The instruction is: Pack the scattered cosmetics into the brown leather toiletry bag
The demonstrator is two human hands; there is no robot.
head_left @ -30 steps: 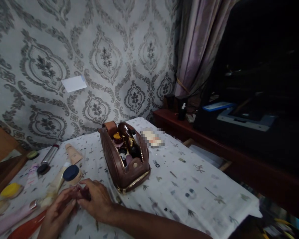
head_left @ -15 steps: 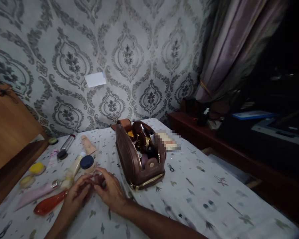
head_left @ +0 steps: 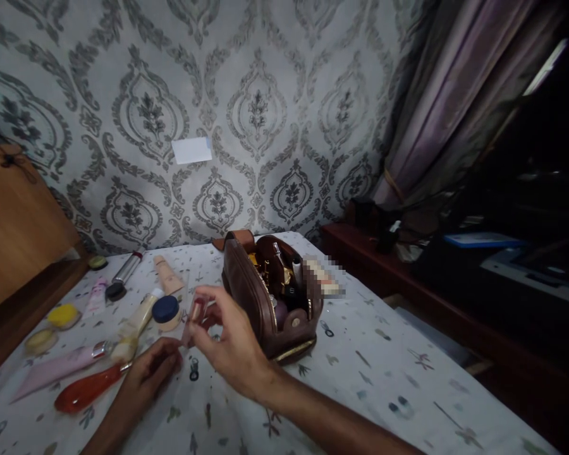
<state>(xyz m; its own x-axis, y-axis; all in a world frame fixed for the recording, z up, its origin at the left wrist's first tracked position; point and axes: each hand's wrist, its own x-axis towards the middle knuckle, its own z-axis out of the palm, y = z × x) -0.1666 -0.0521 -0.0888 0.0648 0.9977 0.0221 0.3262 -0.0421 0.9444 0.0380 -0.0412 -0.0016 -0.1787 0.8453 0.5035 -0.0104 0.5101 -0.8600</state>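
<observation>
My right hand [head_left: 230, 338] pinches a small clear container with dark pinkish-red contents [head_left: 198, 309] between thumb and fingers, raised above the table. Just left of it, my left hand [head_left: 154, 366] has loosely bent fingers, and I see nothing held in them; its fingertips are close to the container's lower end. Beyond my right hand stands an unzipped brown toiletry bag [head_left: 246, 291], with bottles and gold-coloured items inside. A jar with a dark blue lid [head_left: 165, 311] sits behind my hands. Beside my left wrist lies an orange-red bottle [head_left: 90, 387].
Several cosmetics lie on the left: a pink tube [head_left: 59, 368], a cream tube [head_left: 142, 316], a peach tube [head_left: 167, 273], a yellow-lidded jar [head_left: 63, 316] and a clear cylinder [head_left: 128, 268]. A wooden board [head_left: 23, 227] stands at far left. A dark red ledge [head_left: 346, 246] runs along the right.
My right hand has lifted the small clear container slightly up and right, away from my left hand. Both hands were together around it before. The view has shifted a little.
</observation>
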